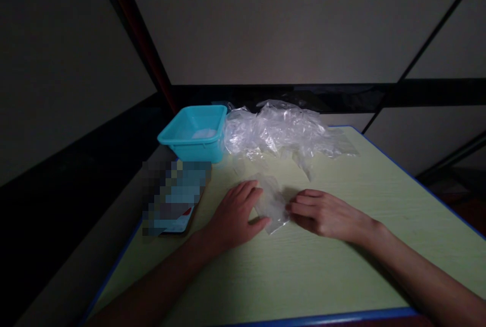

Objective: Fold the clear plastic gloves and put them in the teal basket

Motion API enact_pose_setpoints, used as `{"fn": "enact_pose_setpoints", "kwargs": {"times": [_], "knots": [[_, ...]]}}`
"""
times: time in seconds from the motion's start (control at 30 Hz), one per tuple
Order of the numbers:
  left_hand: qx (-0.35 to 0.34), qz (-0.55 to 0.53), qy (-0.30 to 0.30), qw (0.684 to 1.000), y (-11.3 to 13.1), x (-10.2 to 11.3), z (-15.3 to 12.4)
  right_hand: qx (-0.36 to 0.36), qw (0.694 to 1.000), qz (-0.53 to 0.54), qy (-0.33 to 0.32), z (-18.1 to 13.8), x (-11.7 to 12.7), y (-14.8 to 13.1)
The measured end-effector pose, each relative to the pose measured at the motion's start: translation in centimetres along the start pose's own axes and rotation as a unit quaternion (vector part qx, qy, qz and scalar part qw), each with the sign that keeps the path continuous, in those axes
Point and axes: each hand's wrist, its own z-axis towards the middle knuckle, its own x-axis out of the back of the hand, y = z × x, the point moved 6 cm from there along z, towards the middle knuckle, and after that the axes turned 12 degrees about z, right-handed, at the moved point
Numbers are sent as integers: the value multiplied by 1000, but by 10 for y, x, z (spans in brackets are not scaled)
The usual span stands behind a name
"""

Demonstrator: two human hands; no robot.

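Observation:
A small clear plastic bag [272,204] lies flat on the table between my two hands. My left hand [237,215] rests at the bag's left side, thumb and fingers apart, the fingertips touching its edge. On the other side, my right hand [317,213] has its fingers curled together, pinching the bag's right edge. Behind the hands spreads a crumpled heap of clear plastic bags [281,127]. A turquoise plastic basket [195,152] stands left of that heap, with something whitish [204,133] lying inside.
The pale green table [288,276] has a blue edge. A phone-like flat device [186,195], partly blurred out, lies near the table's left edge below the basket. Light wall panels [273,23] with dark strips rise behind the table.

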Motion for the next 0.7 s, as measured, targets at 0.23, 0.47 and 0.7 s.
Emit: {"fn": "enact_pose_setpoints", "kwargs": {"times": [0.23, 0.47, 0.7], "knots": [[-6, 1, -8, 1000, -1, 1, -1, 24, 999, 20, 38, -4, -2, 0], [-4, -5, -6, 1000, -2, 1, -2, 21, 999, 30, 26, -4, -7, 2], [-7, -14, 0, 1000, -3, 0, -1, 6, 996, 86, 25, -4, 4, 4]]}}
